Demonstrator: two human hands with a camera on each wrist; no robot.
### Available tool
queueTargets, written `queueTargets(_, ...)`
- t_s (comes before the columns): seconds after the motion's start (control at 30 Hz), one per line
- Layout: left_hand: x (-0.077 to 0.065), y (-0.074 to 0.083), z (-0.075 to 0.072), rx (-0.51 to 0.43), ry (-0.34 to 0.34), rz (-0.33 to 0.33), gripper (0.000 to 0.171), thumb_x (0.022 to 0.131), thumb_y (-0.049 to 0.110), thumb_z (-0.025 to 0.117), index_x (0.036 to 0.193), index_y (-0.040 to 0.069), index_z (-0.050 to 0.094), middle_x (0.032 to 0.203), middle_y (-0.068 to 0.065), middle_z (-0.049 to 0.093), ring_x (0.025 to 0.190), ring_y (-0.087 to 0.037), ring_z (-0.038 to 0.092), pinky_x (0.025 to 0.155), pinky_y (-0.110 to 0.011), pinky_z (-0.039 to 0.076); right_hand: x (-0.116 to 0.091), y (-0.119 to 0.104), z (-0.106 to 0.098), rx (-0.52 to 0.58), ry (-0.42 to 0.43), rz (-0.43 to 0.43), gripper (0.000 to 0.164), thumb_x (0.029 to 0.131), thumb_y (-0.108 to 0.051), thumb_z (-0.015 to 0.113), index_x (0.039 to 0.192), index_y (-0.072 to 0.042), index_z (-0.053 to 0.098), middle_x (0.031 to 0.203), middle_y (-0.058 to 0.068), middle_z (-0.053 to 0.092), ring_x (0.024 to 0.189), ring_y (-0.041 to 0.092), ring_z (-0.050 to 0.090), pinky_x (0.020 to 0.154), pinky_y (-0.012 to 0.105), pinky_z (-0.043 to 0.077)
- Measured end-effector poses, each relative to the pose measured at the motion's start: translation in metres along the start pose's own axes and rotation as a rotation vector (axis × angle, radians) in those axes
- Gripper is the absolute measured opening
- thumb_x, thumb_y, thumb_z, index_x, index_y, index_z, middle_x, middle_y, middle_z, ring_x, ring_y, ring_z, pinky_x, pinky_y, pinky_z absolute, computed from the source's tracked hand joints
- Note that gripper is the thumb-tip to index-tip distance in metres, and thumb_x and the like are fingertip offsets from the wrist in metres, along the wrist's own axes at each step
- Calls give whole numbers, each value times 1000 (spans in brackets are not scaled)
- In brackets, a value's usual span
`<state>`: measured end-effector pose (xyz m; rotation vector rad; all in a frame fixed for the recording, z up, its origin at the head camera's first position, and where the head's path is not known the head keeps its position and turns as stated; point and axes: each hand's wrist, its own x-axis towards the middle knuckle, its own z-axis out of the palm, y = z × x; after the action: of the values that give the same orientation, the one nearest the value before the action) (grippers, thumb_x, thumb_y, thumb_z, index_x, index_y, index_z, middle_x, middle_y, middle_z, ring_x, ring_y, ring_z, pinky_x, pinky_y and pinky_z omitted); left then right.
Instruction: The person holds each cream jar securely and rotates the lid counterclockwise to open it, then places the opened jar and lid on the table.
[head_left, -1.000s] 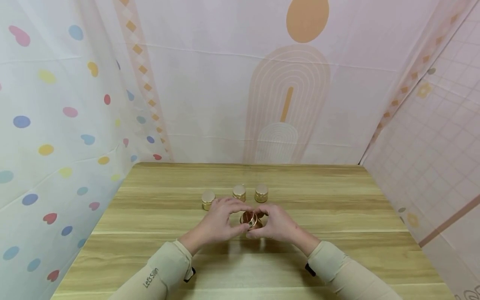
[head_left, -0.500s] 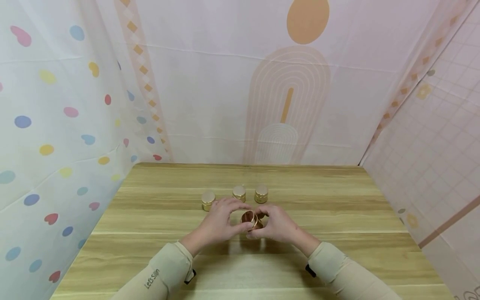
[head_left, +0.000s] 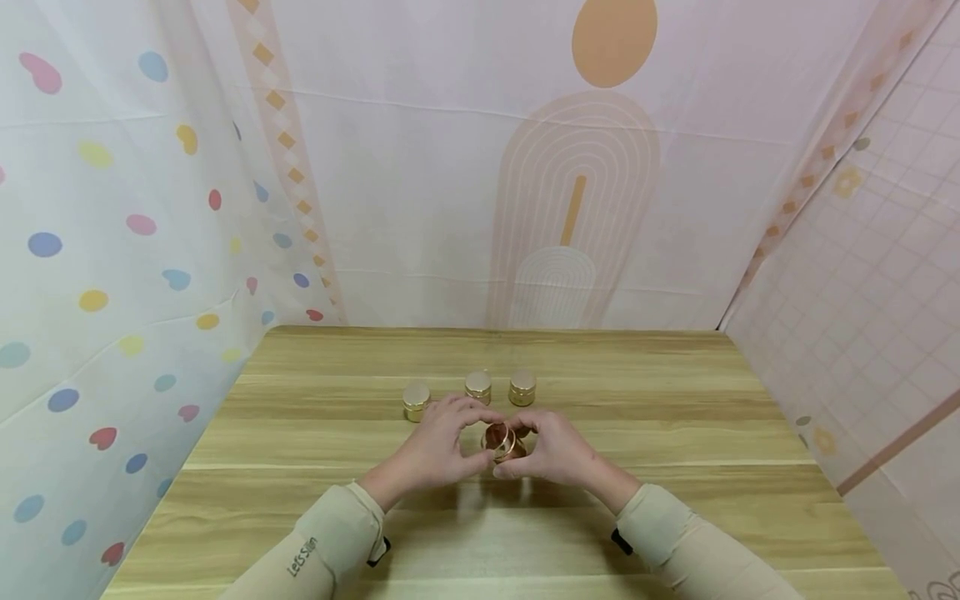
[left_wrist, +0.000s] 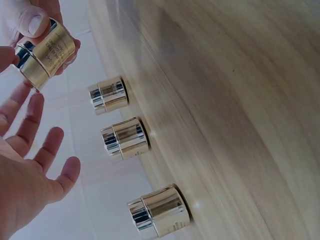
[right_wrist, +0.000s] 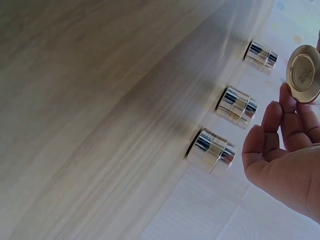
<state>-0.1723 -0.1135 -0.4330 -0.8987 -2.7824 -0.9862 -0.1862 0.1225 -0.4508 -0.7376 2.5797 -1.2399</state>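
Observation:
A shiny gold cosmetic jar [head_left: 498, 441] is held tilted above the table between both hands, its lid end toward the left. My right hand [head_left: 558, 450] grips the jar's body; in the left wrist view its thumb lies across the jar [left_wrist: 49, 56]. My left hand [head_left: 438, 446] has thumb and index finger around the lid end, the other fingers spread loosely. From the right wrist view, the jar's round base [right_wrist: 302, 75] shows small printed text. Part of the jar is hidden behind the fingers. The lid sits against the body.
Three similar gold jars stand upright beyond the hands: a left jar [head_left: 417, 402], a middle jar [head_left: 478, 387] and a right jar [head_left: 522, 388]. They are on a wood-grain table [head_left: 637, 375]. Patterned cloth [head_left: 420, 192] hangs behind and at both sides.
My left thumb moves across the lid end, then draws back slightly to the left. The jar's tilt shifts a little. My right hand stays nearly still, and the three standing jars have not moved.

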Motion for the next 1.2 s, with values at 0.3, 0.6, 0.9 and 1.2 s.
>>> queueTargets(0.3,2,1,1,-30,17,-57,26,92,41,83,111,25,75,132,-4,71,136,-33,57,122,-65,35,1,-1,0,-19,5,-25,47,75,-38,98,114,-21,77,107,-9,76,107,12,67,102,49,56)
queueTargets(0.6,2,1,0,-43,7,-90,30,91,45,84,110,23,75,140,-12,69,142,-39,53,125,-68,29,0,0,1,-30,-1,-22,49,75,-39,97,115,-19,76,109,-7,76,107,14,67,98,48,57)
queueTargets(0.9,2,-4,2,-63,16,-14,53,88,36,86,137,20,71,141,-1,72,135,-30,63,121,-65,38,1,1,0,-47,8,-21,50,74,-39,98,114,-18,76,109,-6,77,110,16,68,103,52,56)
queueTargets(1.2,2,-6,4,-88,5,1,44,87,33,86,129,24,76,130,3,78,125,-24,68,112,-58,49,0,2,2,-48,11,-28,50,74,-40,98,114,-18,77,108,-5,77,108,16,69,102,52,56)
